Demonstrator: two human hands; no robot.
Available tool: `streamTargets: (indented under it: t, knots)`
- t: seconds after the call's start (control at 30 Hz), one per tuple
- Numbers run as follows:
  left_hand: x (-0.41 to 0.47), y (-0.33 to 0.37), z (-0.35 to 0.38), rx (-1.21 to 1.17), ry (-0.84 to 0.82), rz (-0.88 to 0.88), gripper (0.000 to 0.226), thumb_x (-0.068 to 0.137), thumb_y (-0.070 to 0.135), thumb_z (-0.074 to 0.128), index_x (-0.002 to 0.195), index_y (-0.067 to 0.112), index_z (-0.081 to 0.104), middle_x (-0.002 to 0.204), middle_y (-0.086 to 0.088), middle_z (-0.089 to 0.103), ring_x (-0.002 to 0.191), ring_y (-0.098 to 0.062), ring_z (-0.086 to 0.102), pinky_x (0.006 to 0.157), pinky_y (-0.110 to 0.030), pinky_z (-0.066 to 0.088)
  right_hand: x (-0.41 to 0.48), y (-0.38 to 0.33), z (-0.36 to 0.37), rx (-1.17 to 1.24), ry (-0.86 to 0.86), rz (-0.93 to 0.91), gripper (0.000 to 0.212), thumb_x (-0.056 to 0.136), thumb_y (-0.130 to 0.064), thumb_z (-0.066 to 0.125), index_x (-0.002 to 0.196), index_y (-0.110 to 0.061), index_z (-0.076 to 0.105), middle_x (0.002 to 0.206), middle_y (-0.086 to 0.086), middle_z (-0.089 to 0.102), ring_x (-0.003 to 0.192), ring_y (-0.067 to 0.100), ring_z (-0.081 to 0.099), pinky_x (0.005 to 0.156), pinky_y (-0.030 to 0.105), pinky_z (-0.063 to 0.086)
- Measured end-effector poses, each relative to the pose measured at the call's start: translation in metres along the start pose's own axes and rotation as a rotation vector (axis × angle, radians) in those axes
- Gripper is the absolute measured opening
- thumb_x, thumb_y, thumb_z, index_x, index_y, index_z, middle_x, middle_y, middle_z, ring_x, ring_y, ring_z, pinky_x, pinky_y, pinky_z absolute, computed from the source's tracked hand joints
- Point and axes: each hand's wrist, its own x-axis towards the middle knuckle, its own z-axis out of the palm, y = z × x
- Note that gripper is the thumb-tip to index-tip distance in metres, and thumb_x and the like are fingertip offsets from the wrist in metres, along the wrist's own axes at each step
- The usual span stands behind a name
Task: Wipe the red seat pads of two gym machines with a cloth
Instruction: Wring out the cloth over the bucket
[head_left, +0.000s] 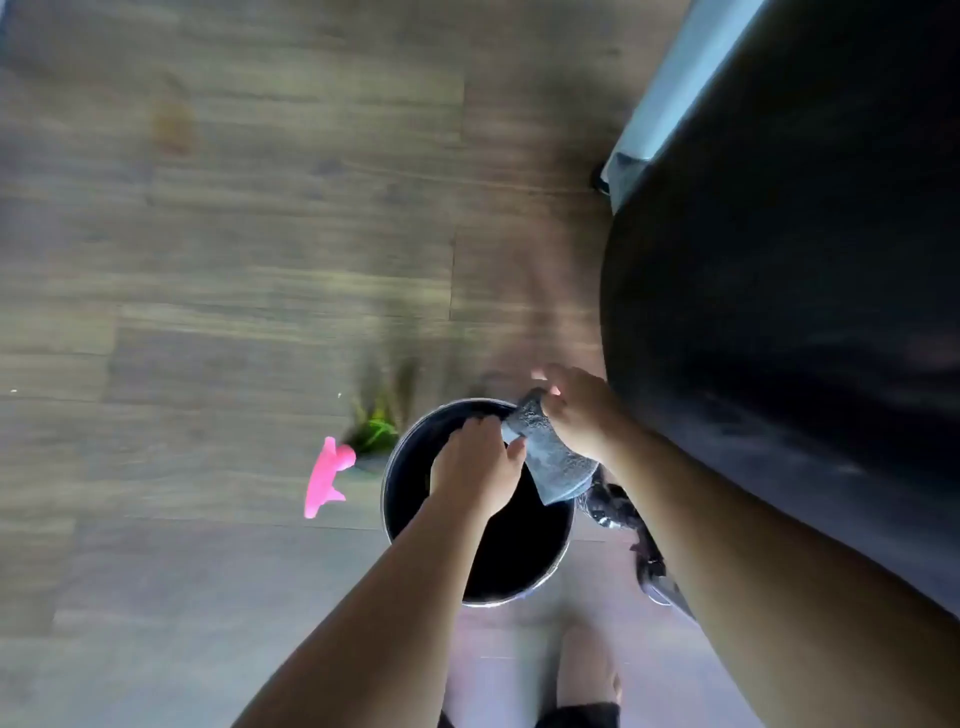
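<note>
Gripping grey cloth (545, 457) over bucket (400, 467) (interior dark, blurred), both hands

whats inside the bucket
The bucket looks dark inside; no contents can be made out. The left hand, right hand and the grey cloth they hold cover part of its opening.

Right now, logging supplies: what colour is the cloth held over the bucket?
Grey, the cloth, seen in the head view, gripped by both hands.

Both hands (524, 441) closed, close together
</note>
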Motion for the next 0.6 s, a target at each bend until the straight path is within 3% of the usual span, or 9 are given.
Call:
streamTargets:
  t: [0.07, 0.13, 0.17, 0.2, 0.27, 0.43, 0.53, 0.6]
  knots:
    - [0.007, -0.001, 0.007, -0.044, 0.015, -0.009, 0.042, 0.102, 0.048, 0.047, 0.123, 0.012, 0.056, 0.128, -0.012, 0.06, 0.121, -0.035, 0.058, 0.097, -0.045, 0.047, 0.009, 0.002, 0.0, 0.007, -0.105, -0.029, 0.042, 0.098, -0.019, 0.043, 0.134, -0.03, 0.061, 0.131, 0.007, 0.054, 0.117, 0.023, 0.055, 0.085, 0.026, 0.04]
    - [0.008, -0.002, 0.012, -0.1, 0.043, 0.001, 0.036, 0.101, 0.045, 0.049, 0.118, 0.014, 0.055, 0.123, -0.01, 0.061, 0.117, -0.035, 0.06, 0.095, -0.046, 0.049, 0.012, 0.005, -0.005, 0.011, -0.192, -0.005, 0.028, 0.095, -0.018, 0.046, 0.101, -0.031, 0.07, 0.119, 0.004, 0.05, 0.106, 0.021, 0.052, 0.073, 0.024, 0.035]
    - [0.009, -0.003, 0.014, -0.125, 0.061, 0.012, 0.031, 0.1, 0.044, 0.051, 0.112, 0.016, 0.055, 0.119, -0.009, 0.062, 0.113, -0.034, 0.061, 0.092, -0.045, 0.049, 0.014, 0.004, -0.007, -0.011, -0.214, -0.01, 0.022, 0.093, -0.018, 0.049, 0.084, -0.029, 0.066, 0.115, 0.004, 0.049, 0.102, 0.021, 0.05, 0.067, 0.025, 0.032]
    - [0.008, -0.004, 0.015, -0.152, 0.067, 0.018, 0.024, 0.1, 0.041, 0.052, 0.105, 0.018, 0.053, 0.113, -0.007, 0.063, 0.108, -0.033, 0.062, 0.088, -0.044, 0.049, 0.013, 0.004, -0.009, -0.058, -0.233, -0.022, 0.018, 0.092, -0.018, 0.052, 0.079, -0.025, 0.062, 0.112, 0.003, 0.049, 0.1, 0.021, 0.049, 0.065, 0.025, 0.03]
    - [0.006, -0.007, 0.013, -0.234, 0.088, 0.001, 0.018, 0.097, 0.038, 0.056, 0.092, 0.023, 0.048, 0.101, -0.003, 0.066, 0.099, -0.03, 0.066, 0.082, -0.042, 0.05, 0.01, -0.001, -0.017, -0.116, -0.217, -0.051, 0.006, 0.089, -0.02, 0.058, 0.086, -0.017, 0.063, 0.109, 0.002, 0.051, 0.098, 0.022, 0.053, 0.068, 0.028, 0.032]
    - [-0.016, -0.002, -0.007, -0.494, 0.11, -0.148, 0.016, 0.087, 0.036, 0.067, 0.09, 0.023, 0.059, 0.088, 0.007, 0.072, 0.085, -0.018, 0.066, 0.078, -0.035, 0.051, -0.012, -0.008, -0.03, 0.056, -0.058, 0.038, 0.015, 0.073, -0.025, 0.066, 0.081, -0.012, 0.068, 0.097, 0.006, 0.072, 0.092, 0.028, 0.066, 0.077, 0.039, 0.054]
    - [-0.041, 0.009, -0.033, -0.585, 0.129, -0.191, 0.02, 0.082, 0.037, 0.068, 0.082, 0.019, 0.059, 0.073, 0.007, 0.067, 0.071, -0.015, 0.062, 0.061, -0.031, 0.043, -0.039, -0.021, -0.044, 0.132, -0.018, 0.071, 0.026, 0.062, -0.036, 0.062, 0.07, -0.012, 0.056, 0.068, 0.001, 0.061, 0.065, 0.024, 0.054, 0.056, 0.036, 0.042]
    - [-0.062, 0.02, -0.054, -0.635, 0.152, -0.205, 0.027, 0.078, 0.04, 0.068, 0.071, 0.021, 0.051, 0.057, 0.011, 0.056, 0.057, -0.012, 0.053, 0.053, -0.027, 0.034, -0.062, -0.038, -0.053, 0.165, 0.033, 0.094, 0.028, 0.066, -0.035, 0.067, 0.071, -0.015, 0.048, 0.064, -0.001, 0.054, 0.063, 0.019, 0.048, 0.055, 0.033, 0.035]
